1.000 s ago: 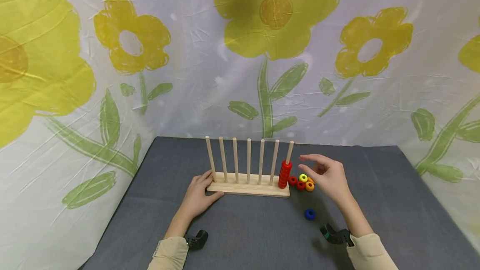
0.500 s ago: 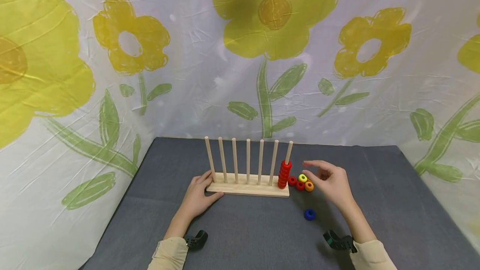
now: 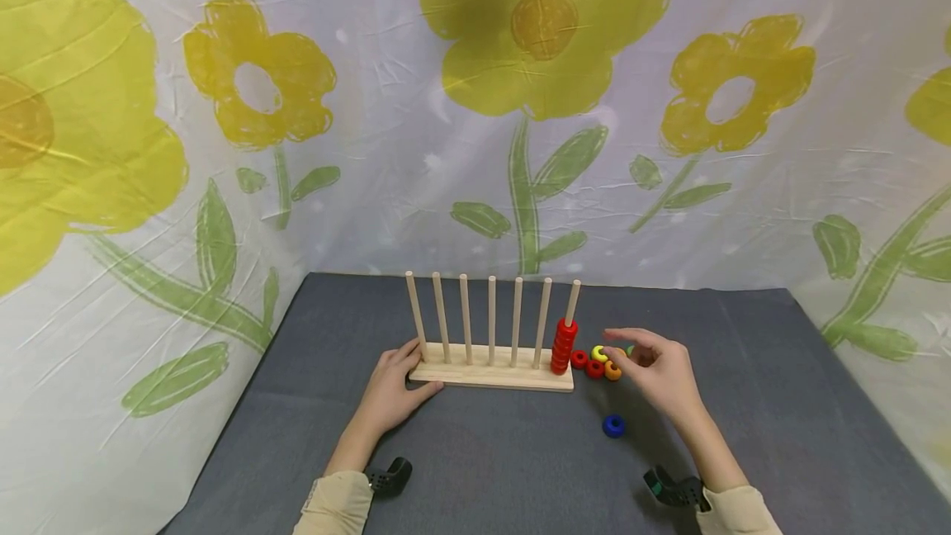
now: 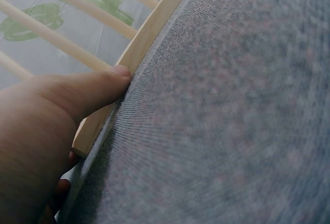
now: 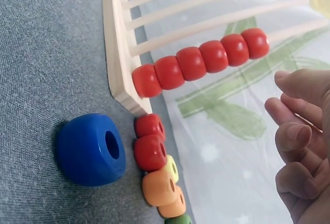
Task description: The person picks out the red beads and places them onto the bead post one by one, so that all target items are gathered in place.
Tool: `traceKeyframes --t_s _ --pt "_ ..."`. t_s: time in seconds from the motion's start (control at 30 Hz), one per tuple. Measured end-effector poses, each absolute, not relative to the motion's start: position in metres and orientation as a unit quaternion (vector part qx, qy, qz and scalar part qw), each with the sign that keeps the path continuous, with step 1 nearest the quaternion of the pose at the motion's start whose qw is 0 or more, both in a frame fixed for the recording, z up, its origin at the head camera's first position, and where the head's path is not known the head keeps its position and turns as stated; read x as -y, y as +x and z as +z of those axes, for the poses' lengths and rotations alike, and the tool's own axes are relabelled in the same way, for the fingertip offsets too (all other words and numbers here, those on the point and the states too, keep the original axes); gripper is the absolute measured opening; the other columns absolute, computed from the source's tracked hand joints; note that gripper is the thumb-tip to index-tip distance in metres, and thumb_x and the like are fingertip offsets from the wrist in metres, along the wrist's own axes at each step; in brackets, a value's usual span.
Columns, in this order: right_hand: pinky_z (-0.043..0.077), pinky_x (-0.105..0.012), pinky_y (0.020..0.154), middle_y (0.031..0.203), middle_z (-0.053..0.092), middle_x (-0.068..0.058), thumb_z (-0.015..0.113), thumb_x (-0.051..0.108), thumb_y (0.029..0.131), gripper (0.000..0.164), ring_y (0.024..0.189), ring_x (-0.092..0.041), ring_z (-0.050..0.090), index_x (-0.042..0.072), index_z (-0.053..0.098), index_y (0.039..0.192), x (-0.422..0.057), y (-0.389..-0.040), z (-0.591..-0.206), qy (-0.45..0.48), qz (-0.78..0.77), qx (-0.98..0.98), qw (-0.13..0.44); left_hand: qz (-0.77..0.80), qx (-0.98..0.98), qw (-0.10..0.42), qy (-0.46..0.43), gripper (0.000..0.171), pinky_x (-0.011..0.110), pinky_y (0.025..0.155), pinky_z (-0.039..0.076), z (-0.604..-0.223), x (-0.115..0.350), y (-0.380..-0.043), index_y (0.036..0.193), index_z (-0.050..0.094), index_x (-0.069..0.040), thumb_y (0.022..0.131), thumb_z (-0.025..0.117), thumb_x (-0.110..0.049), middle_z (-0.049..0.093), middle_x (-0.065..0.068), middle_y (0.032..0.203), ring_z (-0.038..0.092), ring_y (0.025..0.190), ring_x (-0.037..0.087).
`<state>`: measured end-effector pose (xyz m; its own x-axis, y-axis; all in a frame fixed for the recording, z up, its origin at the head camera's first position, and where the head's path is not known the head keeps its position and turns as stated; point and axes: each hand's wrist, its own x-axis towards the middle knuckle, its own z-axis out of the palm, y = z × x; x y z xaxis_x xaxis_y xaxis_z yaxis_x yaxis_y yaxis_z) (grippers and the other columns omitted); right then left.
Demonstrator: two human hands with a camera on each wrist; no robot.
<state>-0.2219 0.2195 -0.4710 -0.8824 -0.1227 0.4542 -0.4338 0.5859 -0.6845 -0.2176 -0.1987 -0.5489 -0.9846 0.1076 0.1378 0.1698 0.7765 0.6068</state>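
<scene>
My left hand [image 3: 390,386] grips the left end of a wooden peg rack [image 3: 483,376]. Its thumb [image 4: 98,90] lies along the front edge of the base, and its fingers reach round the end. On the rightmost peg is a stack of red beads [image 3: 563,347]; the other pegs are bare. Over the loose beads hovers my right hand [image 3: 661,374], thumb and fingers apart and loosely curled, with nothing between them. Below it lie red beads [image 5: 150,152], a yellow bead [image 5: 172,169], orange beads [image 5: 160,188] and a green bead [image 5: 178,219], partly cut off.
A blue bead [image 3: 613,425] lies apart from the cluster, nearer the person. Dark grey cloth [image 3: 505,461] covers the table. Behind it hangs a white sheet [image 3: 386,188] printed with yellow flowers.
My right hand has drawn back from beside the stacked peg, moving right and lower over the loose beads. The left hand and the rack have stayed put.
</scene>
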Motion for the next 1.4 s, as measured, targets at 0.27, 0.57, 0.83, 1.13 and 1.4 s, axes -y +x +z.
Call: traceKeyframes --t_s 0.27,0.57,0.83,1.13,1.4 --pt "0.036 -0.025 0.044 0.074 0.071 -0.008 0.084 0.009 0.092 0.022 0.05 -0.007 0.045 0.008 0.082 0.114 -0.22 -0.221 -0.475 0.149 0.435 0.872 0.169 -0.323 0.942 0.05 -0.075 0.08 0.065 0.114 0.04 -0.549 0.199 -0.218 0.156 0.05 0.001 0.094 0.083 -0.039 0.043 0.018 0.166 0.044 0.142 0.042" --pt "0.034 -0.025 0.043 0.068 0.068 -0.008 0.083 0.01 0.094 0.021 0.049 -0.004 0.042 0.01 0.082 0.115 -0.224 -0.223 -0.488 0.148 0.446 0.868 0.159 -0.324 0.942 0.055 -0.074 0.08 0.064 0.114 0.04 -0.549 0.197 -0.218 0.157 0.05 0.0 0.094 0.083 -0.038 0.044 0.017 0.166 0.044 0.142 0.041" --pt "0.034 -0.024 0.042 0.073 0.071 -0.012 0.082 0.01 0.094 0.021 0.048 -0.004 0.044 0.009 0.082 0.115 -0.228 -0.227 -0.501 0.153 0.455 0.865 0.151 -0.32 0.943 0.059 -0.076 0.081 0.064 0.114 0.04 -0.55 0.198 -0.219 0.158 0.049 -0.002 0.094 0.083 -0.038 0.044 0.017 0.165 0.045 0.142 0.041" --pt "0.033 -0.023 0.041 0.072 0.072 -0.007 0.084 0.01 0.093 0.021 0.048 -0.003 0.043 0.009 0.082 0.113 -0.232 -0.23 -0.513 0.155 0.45 0.867 0.15 -0.321 0.942 0.063 -0.079 0.08 0.064 0.113 0.041 -0.551 0.198 -0.219 0.158 0.05 -0.002 0.094 0.083 -0.038 0.045 0.016 0.165 0.045 0.141 0.041" --pt "0.031 -0.023 0.041 0.061 0.064 -0.002 0.083 0.011 0.093 0.021 0.047 -0.001 0.04 0.01 0.082 0.114 -0.234 -0.231 -0.519 0.15 0.446 0.871 0.145 -0.325 0.94 0.063 -0.075 0.08 0.064 0.113 0.041 -0.55 0.198 -0.218 0.158 0.05 -0.003 0.093 0.084 -0.038 0.045 0.016 0.165 0.045 0.141 0.04"
